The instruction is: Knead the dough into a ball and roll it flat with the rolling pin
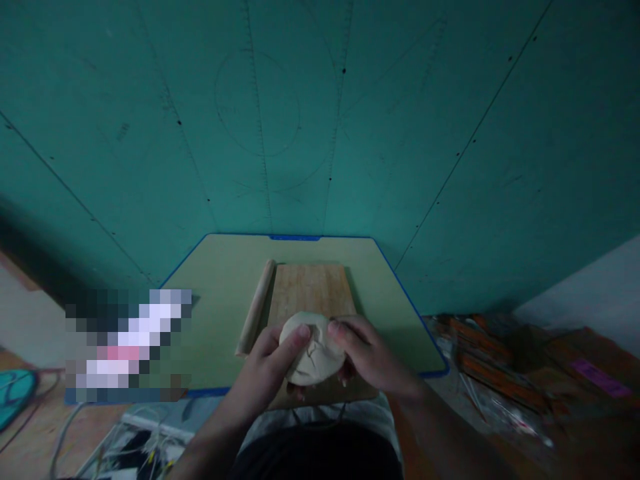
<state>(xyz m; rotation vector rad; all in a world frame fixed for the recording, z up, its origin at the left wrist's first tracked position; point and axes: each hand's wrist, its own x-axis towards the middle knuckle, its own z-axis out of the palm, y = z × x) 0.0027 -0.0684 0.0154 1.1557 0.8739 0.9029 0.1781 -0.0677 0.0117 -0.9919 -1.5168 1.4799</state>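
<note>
A round, pale lump of dough (316, 365) is held between my two hands above the near end of a wooden cutting board (313, 287). My left hand (280, 353) grips its left side, thumb pressed on top. On the right edge, my right hand (357, 343) pinches the dough with thumb and fingers. Creases and folds mark the dough's upper face near the thumbs. The fingers beneath it are mostly hidden. Left of the board lies a wooden rolling pin (256, 307), slanting away from me.
The board rests on a pale table (215, 280) with a blue edge, set against a green wall (300, 133). A pixelated patch covers something at the table's left. Cardboard boxes (575, 373) and plastic wrapping lie on the floor at right; a crate of cables (145, 440) stands at lower left.
</note>
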